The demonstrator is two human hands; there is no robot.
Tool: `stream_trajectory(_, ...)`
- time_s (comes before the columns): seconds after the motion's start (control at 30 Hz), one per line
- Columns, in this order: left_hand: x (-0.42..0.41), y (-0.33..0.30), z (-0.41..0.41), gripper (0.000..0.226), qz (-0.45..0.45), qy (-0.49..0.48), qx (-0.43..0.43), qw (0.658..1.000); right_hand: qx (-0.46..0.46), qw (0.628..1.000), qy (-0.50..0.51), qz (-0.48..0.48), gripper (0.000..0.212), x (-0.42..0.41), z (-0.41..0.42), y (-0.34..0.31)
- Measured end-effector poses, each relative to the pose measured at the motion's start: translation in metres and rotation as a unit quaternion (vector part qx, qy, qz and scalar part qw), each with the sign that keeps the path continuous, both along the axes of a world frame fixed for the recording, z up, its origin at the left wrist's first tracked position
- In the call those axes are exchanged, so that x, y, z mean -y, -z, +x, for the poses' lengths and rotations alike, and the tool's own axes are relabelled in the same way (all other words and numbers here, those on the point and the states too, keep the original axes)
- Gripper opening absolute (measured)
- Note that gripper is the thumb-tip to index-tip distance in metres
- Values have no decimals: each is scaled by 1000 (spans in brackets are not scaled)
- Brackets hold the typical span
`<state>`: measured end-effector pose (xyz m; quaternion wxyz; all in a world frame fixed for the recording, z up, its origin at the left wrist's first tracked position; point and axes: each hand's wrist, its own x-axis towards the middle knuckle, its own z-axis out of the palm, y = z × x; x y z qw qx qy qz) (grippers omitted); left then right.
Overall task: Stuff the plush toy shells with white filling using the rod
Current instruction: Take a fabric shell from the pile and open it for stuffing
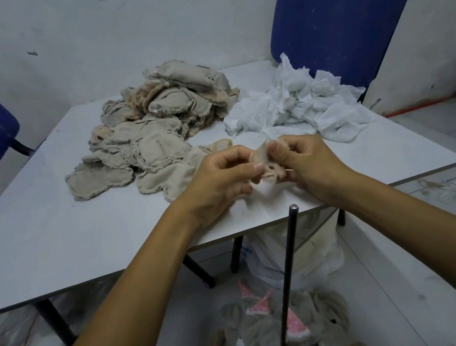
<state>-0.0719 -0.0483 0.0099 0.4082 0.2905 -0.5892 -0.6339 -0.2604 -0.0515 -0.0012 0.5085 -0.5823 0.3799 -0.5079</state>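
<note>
Your left hand [223, 178] and right hand [300, 160] meet over the near part of the table [34, 237], each pinching one side of a small beige shell [267, 162] with curled fingers; whether you are opening it or turning it out, I cannot tell. The rod [291, 268] stands upright, untouched, just below your wrists. Beyond your hands lies a big pile of flat shells [152, 131], and to its right the white filling [296, 99]. On the floor by the rod sit grey plush pieces [262, 325], seemingly done. Judging by the pile, most of the work is left.
</note>
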Motion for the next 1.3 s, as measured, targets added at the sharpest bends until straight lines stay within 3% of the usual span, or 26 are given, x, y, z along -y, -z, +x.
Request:
stream_trajectory(0.03, 0, 0, -3, 12, -7, -25, 2, 1000, 4, 1000, -29, 5, 50, 0, -3, 0)
stream_trajectory(0.13, 3, -1, -4, 10, -97, -173, 48, 979, 16, 995, -97, 30, 33, 0, -7, 0)
stream_trajectory(0.17, 5, -1, -3, 11, -172, -229, 117, 951, 7, 995, -91, 31, 29, 0, -5, 0)
stream_trajectory(0.23, 1, 5, -7, 15, -334, -304, 264, 852, -22, 999, -32, 11, 20, -1, 1, 2)
stream_trajectory(0.3, -9, 10, -18, 17, -400, -323, 319, 796, -36, 998, 58, -17, 14, -1, 7, 1)
stream_trajectory(0.43, -9, 14, -22, 23, -404, -355, 351, 767, -95, 978, 167, -76, 23, -4, 14, 5)
stream_trajectory(0.57, -15, 11, -27, 27, -476, -322, 365, 732, -113, 961, 238, -90, 30, -8, 15, 9)
stream_trajectory(0.6, -16, 10, -27, 29, -475, -312, 357, 741, -110, 960, 239, -91, 28, -9, 14, 9)
stream_trajectory(0.7, -7, 7, -22, 30, -391, -306, 283, 821, -87, 973, 192, -95, 22, -8, 12, 6)
stream_trajectory(0.73, -2, 7, -17, 27, -365, -303, 290, 831, -72, 980, 154, -101, 24, -7, 11, 4)
stream_trajectory(0.8, 9, 8, -3, 12, -327, -267, 388, 819, -61, 991, 34, -117, 27, -5, 5, 1)
stream_trajectory(0.9, 17, 14, 12, 25, -308, -166, 512, 784, -59, 980, -170, -83, 48, -6, 0, -3)
stream_trajectory(0.97, 17, 16, 14, 29, -325, -162, 509, 780, -9, 989, -145, -18, 55, -3, 1, -1)
stream_trajectory(1.03, 15, 16, 14, 25, -354, -193, 480, 779, 7, 1000, -18, 9, 48, 0, 2, 1)
stream_trajectory(1.1, 12, 14, 13, 20, -378, -226, 440, 783, -121, 987, 93, -58, 34, 1, 4, 4)
stream_trajectory(1.13, 11, 13, 13, 19, -382, -234, 420, 789, -208, 967, 103, -103, 26, 1, 6, 5)
stream_trajectory(1.2, 9, 10, 15, 18, -361, -236, 380, 818, -320, 930, 81, -165, 28, -2, 11, 8)
stream_trajectory(1.3, 7, 9, 19, 20, -277, -212, 300, 888, -296, 935, 83, -176, 25, -6, 15, 7)
